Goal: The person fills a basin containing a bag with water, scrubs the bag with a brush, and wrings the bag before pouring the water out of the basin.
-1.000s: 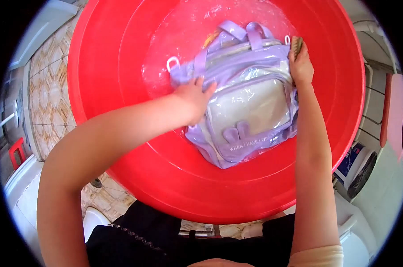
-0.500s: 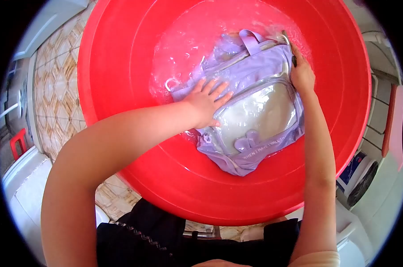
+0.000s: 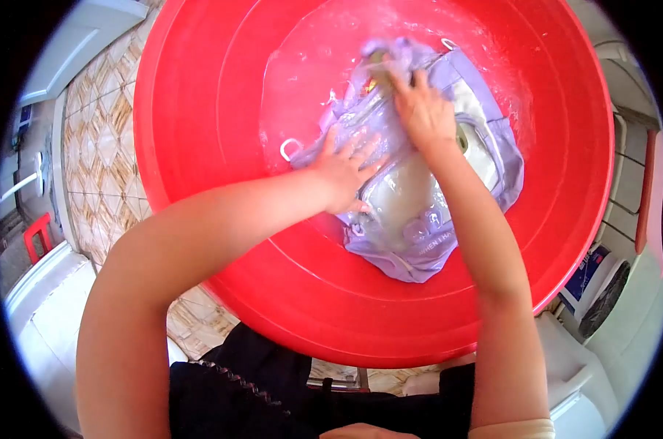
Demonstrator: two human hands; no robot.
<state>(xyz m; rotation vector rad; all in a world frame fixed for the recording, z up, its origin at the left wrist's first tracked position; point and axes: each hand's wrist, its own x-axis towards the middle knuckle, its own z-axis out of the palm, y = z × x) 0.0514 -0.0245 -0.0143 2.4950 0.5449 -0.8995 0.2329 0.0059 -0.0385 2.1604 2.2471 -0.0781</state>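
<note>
A wet purple backpack (image 3: 437,252) with a clear front panel lies tilted in shallow water inside a large red basin (image 3: 200,117). White lettering runs along its lower edge, partly covered by my right forearm. My left hand (image 3: 342,175) presses flat on the bag's left side, fingers spread. Over the upper part is my right hand (image 3: 426,113), its fingers curled at the bunched purple fabric near the top; motion blurs that spot. A white ring (image 3: 289,149) sticks out at the bag's left corner. Beside my right wrist shows a small olive-green round thing (image 3: 461,137) I cannot identify.
Patterned floor tiles (image 3: 101,161) surround the basin on the left. A red plastic piece (image 3: 37,235) stands at far left, near a white ledge (image 3: 46,293). At the right is a white and blue container (image 3: 591,282). My dark-clothed lap (image 3: 258,366) is against the basin's near side.
My right hand has moved from the bag's right edge leftward onto its upper part. The top fabric has bunched and the bag has shifted slightly. My left hand stays pressed on it.
</note>
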